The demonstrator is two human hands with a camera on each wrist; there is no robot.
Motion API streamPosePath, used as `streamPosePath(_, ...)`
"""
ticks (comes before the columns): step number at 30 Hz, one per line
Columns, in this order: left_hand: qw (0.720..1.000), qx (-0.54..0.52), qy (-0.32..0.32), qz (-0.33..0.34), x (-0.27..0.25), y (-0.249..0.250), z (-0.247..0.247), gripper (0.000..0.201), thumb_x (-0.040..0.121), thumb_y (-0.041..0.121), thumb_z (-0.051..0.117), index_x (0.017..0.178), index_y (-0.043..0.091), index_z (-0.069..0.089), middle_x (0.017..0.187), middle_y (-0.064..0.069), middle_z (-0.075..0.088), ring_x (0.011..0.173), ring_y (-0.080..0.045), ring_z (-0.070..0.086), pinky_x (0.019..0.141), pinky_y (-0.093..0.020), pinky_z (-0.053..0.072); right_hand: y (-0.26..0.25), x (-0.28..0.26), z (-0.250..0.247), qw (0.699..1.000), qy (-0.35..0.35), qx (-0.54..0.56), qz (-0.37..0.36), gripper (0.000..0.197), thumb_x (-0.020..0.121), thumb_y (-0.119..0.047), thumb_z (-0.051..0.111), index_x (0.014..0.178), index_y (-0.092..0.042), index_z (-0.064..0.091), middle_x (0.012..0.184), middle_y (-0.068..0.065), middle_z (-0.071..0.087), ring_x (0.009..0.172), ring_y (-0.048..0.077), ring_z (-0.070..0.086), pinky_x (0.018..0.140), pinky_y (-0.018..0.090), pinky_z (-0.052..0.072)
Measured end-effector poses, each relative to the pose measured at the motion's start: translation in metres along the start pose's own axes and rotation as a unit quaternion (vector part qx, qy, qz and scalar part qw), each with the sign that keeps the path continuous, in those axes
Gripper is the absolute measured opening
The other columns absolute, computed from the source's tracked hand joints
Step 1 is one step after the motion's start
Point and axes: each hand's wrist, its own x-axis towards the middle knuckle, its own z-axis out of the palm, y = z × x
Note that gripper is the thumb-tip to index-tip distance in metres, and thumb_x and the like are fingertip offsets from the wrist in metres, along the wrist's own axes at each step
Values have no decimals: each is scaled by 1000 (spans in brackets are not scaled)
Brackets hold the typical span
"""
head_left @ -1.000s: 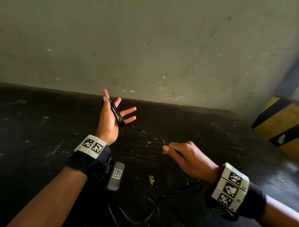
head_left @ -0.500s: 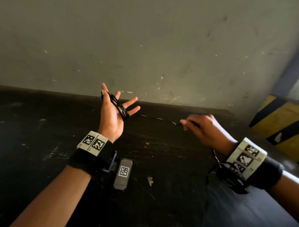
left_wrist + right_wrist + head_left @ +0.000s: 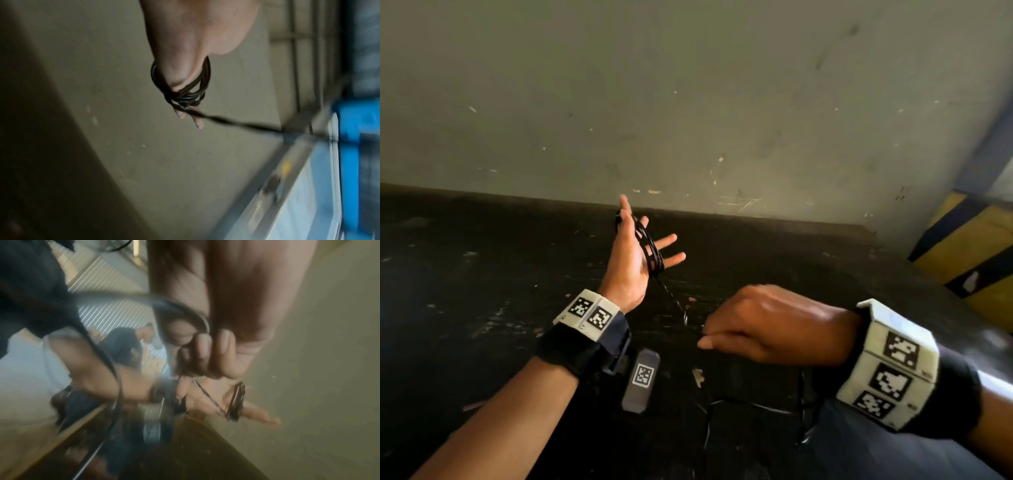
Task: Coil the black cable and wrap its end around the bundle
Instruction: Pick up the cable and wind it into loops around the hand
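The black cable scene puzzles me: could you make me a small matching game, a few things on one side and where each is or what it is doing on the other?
Things:
1. left hand
2. right hand
3. black cable
4. grey tag block

States:
A. lies on the dark table below the left wrist
B. looped round spread fingers, a strand leading off to the other hand
C. raised, palm open, fingers spread
D. fingers curled, pinching a strand

Pairs: 1-C, 2-D, 3-B, 4-A

Left hand (image 3: 635, 260) raised, palm up, fingers splayed straight. Right hand (image 3: 763, 325) lower, knuckles up, fingers curled, pinching.
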Motion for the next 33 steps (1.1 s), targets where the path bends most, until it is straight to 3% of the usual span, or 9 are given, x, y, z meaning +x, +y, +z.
streamPosePath(6, 921, 333, -192, -66, -30, -18, -5, 56, 83, 66, 25, 136, 65, 6, 155, -5, 27, 87, -28, 72, 52, -34, 57, 21, -3, -45, 965, 97, 155, 187, 14, 89, -22, 63, 87, -10, 70, 66, -7, 61, 50, 3, 58, 53, 10, 46)
streamPosePath(8, 887, 397, -226, -62, -38, -16, -2, 49, 89, 62, 21, 135, 67, 7, 136, -9, 48, 63, -21, 68, 43, -27, 51, 27, -5, -56, 923, 75, 280, 252, 12, 86, -19, 66, 88, -7, 71, 72, 14, 56, 50, 21, 56, 49, 16, 50)
streamPosePath(10, 862, 446, -232, -62, -40, -12, -1, 45, 93, 58, 18, 138, 66, 11, 104, -11, 57, 45, -9, 54, 37, -19, 39, 29, -7, -64, 903, 61, 317, 285, 10, 86, -14, 65, 90, -7, 71, 70, 14, 49, 50, 21, 46, 46, 14, 48)
streamPosePath(18, 787, 508, -328, -123, -45, 2, 0, 43, 95, 55, 17, 137, 66, 12, 104, -19, 57, 42, -7, 48, 36, -17, 36, 44, -10, -87, 957, 12, 130, 259, 5, 80, -23, 72, 83, -19, 75, 51, -14, 63, 40, 5, 52, 46, 17, 41)
streamPosePath(21, 744, 573, -332, -90, -41, 10, 0, 45, 96, 53, 15, 140, 61, 10, 109, -17, 58, 54, -7, 55, 47, -13, 41, 45, -9, -90, 965, 1, 71, 254, 5, 79, -25, 73, 75, -26, 74, 55, -17, 66, 47, 0, 57, 47, 11, 40)
streamPosePath(25, 675, 683, -279, 19, -28, 23, -19, 46, 98, 51, 14, 141, 59, 1, 149, 1, 43, 126, -10, 49, 98, -24, 34, 47, -11, -88, 967, 24, 71, 245, 8, 79, -24, 73, 72, -29, 73, 58, -22, 67, 54, -6, 60, 54, 6, 41)
streamPosePath(28, 648, 711, -263, 76, -25, 31, -26, 48, 98, 51, 12, 140, 60, -7, 143, 3, 50, 118, -7, 53, 107, -36, 31, 47, -9, -87, 903, 95, 303, 291, 7, 81, -14, 70, 85, -10, 74, 61, 0, 70, 54, 14, 67, 67, 25, 59)
streamPosePath(30, 641, 720, -234, 129, -20, 35, -31, 50, 98, 49, 13, 143, 55, -7, 126, 0, 60, 98, -3, 59, 102, -38, 39, 43, -6, -86, 839, 99, 436, 309, 11, 81, -6, 66, 90, -1, 70, 58, 3, 64, 43, 9, 55, 58, 30, 61)
streamPosePath(33, 623, 745, -159, 177, -3, 46, -48, 52, 98, 49, 12, 145, 50, -11, 126, -9, 60, 101, -20, 65, 100, -48, 43, 34, -7, -83, 853, 36, 435, 285, 17, 79, -8, 68, 95, -2, 70, 78, 8, 68, 44, 7, 51, 44, 17, 50)
